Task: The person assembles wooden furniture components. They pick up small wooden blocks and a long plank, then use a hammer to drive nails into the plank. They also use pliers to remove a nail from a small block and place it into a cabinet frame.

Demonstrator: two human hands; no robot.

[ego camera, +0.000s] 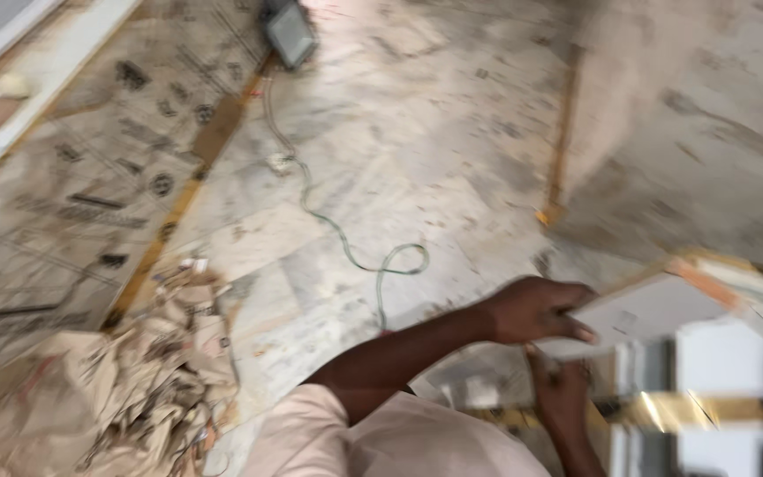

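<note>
Left hand (536, 311) clamps the white panel's (638, 314) near edge; right hand (562, 389) grips beneath. Stiff, light-looking, probably easily chipped; edges suit.

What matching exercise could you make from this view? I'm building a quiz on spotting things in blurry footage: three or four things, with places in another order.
Things:
1. work light
2. crumpled paper heap
3. white panel
4. pale green cable

Places:
A. bottom left, on the floor
B. gripped at its edge by the left hand
C. top edge, left of centre
D. snaking and looping across the floor

Pairs: 1-C, 2-A, 3-B, 4-D
</note>
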